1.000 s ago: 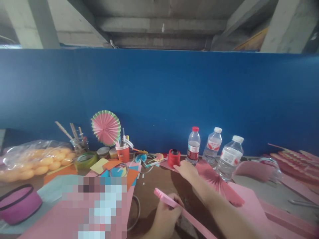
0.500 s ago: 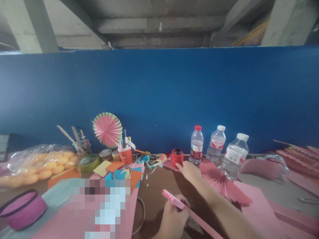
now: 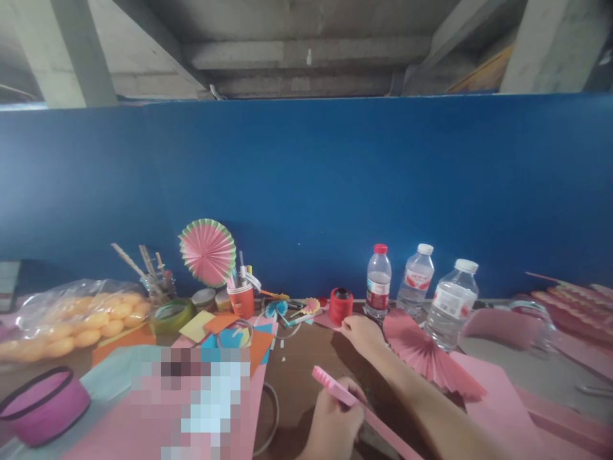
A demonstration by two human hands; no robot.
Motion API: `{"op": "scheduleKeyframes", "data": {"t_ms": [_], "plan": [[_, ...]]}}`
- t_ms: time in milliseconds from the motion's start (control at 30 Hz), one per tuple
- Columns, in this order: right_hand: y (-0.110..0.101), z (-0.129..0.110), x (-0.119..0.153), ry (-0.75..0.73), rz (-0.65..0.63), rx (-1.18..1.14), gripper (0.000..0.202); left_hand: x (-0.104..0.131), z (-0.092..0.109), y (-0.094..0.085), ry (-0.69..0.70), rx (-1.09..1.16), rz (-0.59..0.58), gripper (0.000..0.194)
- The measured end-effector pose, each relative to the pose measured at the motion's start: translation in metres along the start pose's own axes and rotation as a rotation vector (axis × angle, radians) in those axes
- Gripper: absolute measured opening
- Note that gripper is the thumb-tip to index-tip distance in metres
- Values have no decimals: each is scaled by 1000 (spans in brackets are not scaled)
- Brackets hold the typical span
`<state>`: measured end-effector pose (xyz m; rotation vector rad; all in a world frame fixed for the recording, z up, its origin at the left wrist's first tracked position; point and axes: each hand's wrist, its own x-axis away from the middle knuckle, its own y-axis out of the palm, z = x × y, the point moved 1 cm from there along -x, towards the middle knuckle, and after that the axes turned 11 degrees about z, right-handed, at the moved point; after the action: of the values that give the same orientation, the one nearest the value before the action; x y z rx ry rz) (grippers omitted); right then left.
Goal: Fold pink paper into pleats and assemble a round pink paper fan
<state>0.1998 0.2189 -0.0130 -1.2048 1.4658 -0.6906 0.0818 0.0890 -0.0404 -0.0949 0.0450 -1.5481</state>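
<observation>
Low in the middle of the head view, my left hand point(image 3: 335, 415) is closed around a narrow strip of pleated pink paper point(image 3: 390, 436), whose zigzag end points up to the left. My right hand point(image 3: 364, 335) reaches forward to the foot of a red spool of thread point(image 3: 341, 306), which stands upright near the wall. Its thumb and forefinger are pinched together just in front of the spool. Whatever is between these fingertips is too small to make out. Beside the right forearm lies an opened pink paper fan point(image 3: 431, 358).
Three water bottles point(image 3: 378, 281) stand behind the right hand. At left are a round pleated fan point(image 3: 207, 252), a red cup of pens point(image 3: 241, 300), green tape point(image 3: 172, 316), a bag of orange balls point(image 3: 90, 319) and a purple round case point(image 3: 45, 406). Coloured paper point(image 3: 261, 348) lies between.
My right hand has drawn back slightly from the spool's lower side, and its fingers have come closer together. The left hand and the pleated strip have barely moved.
</observation>
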Motion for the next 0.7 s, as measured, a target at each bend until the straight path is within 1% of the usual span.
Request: {"op": "scheduleKeyframes", "data": {"t_ms": [200,300,367,433,500,600,700], "plan": [[-15,5,8,-119,13,-86,22,-1,-2,0,8,0,9,18],[-25,-4,9,-198,-2,-136,23,0,4,1,-1,30,16,16],[-33,-15,5,-236,4,-159,28,2,10,2,-37,49,28,15],[-41,-30,-7,-265,34,-172,31,4,16,3,-101,56,36,14],[-49,-45,-23,-278,78,-173,32,6,21,3,-137,48,39,14],[-60,-60,-52,-276,145,-166,31,7,22,2,-107,32,40,15],[-68,-63,-74,-243,189,-162,32,5,17,1,-79,2,40,16]]}}
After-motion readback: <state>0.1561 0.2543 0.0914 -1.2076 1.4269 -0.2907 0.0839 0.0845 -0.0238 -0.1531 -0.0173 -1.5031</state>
